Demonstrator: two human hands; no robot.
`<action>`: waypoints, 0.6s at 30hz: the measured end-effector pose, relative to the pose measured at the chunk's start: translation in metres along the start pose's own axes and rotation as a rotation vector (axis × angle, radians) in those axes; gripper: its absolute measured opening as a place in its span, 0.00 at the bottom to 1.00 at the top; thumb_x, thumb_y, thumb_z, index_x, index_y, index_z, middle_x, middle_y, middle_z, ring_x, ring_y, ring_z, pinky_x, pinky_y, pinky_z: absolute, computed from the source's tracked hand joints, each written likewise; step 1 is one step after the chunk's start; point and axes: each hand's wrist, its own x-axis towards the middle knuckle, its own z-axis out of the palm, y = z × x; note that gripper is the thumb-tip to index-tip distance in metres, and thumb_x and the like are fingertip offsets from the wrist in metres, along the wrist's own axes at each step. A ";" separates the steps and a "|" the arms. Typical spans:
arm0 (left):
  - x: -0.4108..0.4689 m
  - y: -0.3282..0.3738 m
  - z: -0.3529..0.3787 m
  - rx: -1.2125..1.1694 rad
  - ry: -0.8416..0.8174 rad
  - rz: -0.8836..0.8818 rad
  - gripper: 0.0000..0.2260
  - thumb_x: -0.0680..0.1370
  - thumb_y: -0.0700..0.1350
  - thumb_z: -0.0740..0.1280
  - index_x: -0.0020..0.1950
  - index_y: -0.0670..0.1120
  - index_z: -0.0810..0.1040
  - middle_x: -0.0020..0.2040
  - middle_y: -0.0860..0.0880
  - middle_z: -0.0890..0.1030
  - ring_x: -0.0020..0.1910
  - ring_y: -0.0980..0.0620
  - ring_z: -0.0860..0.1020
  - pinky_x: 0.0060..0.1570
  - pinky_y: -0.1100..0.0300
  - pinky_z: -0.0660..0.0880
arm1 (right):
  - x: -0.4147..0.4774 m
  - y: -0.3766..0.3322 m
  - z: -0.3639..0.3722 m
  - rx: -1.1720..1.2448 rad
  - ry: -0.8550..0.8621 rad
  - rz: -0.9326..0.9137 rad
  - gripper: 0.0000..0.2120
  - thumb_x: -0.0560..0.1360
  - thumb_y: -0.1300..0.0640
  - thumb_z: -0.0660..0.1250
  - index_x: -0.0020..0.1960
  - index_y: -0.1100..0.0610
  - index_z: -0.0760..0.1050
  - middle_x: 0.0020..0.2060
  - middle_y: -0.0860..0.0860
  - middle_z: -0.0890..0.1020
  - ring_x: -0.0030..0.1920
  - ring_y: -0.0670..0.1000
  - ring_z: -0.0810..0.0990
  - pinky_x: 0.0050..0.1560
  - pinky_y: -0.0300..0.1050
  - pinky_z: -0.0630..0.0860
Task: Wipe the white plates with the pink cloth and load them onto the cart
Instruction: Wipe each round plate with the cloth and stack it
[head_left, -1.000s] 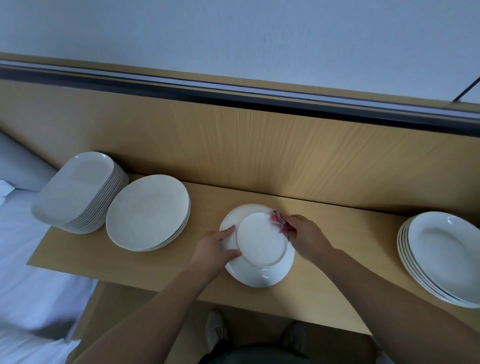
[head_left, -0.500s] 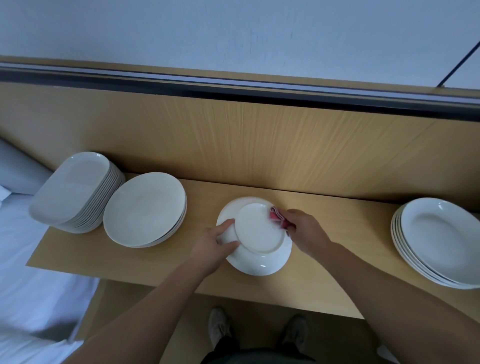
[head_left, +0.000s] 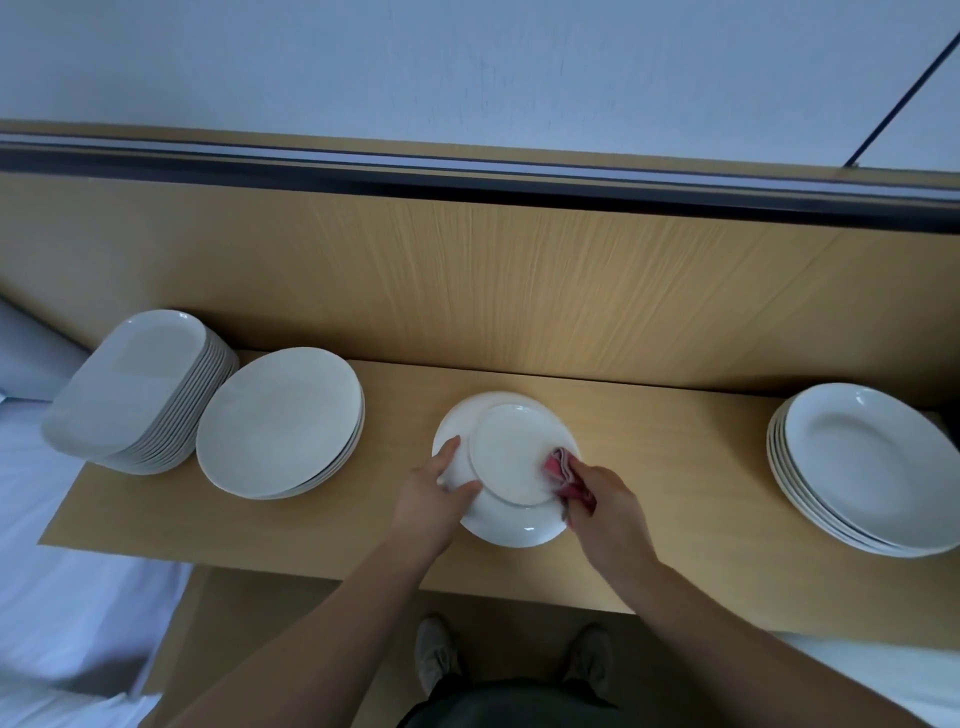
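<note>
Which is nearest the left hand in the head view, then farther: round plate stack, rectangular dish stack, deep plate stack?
1. Round plate stack, just left of it.
2. Rectangular dish stack, far left end.
3. Deep plate stack, far right end.

You've got no readable txt here: no labels, brands, nos. or signs on the white plate (head_left: 511, 452) in hand, the pink cloth (head_left: 565, 472) or the desk (head_left: 675, 493).

We've one head cam, steep down-forward over the desk (head_left: 649, 561), close in, wall panel (head_left: 519, 291) ahead; no second view.
</note>
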 end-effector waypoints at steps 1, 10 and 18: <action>-0.001 -0.001 0.001 -0.010 -0.001 -0.001 0.29 0.77 0.47 0.68 0.76 0.55 0.62 0.61 0.51 0.70 0.56 0.53 0.69 0.51 0.61 0.70 | -0.006 0.000 0.002 0.017 0.001 0.016 0.24 0.75 0.65 0.64 0.69 0.53 0.72 0.47 0.49 0.77 0.46 0.50 0.75 0.44 0.37 0.71; -0.001 -0.001 0.007 -0.098 -0.030 0.029 0.27 0.78 0.45 0.67 0.75 0.53 0.63 0.60 0.54 0.69 0.62 0.50 0.69 0.59 0.58 0.71 | 0.044 0.003 -0.025 -0.119 -0.108 -0.039 0.25 0.72 0.68 0.60 0.66 0.52 0.76 0.45 0.47 0.76 0.46 0.49 0.75 0.42 0.32 0.67; 0.001 0.002 0.012 -0.061 -0.020 0.053 0.27 0.78 0.43 0.68 0.74 0.56 0.63 0.60 0.53 0.69 0.56 0.55 0.69 0.52 0.64 0.70 | -0.017 -0.007 0.005 0.021 0.020 0.017 0.22 0.76 0.62 0.66 0.68 0.53 0.73 0.54 0.49 0.75 0.47 0.51 0.78 0.47 0.48 0.78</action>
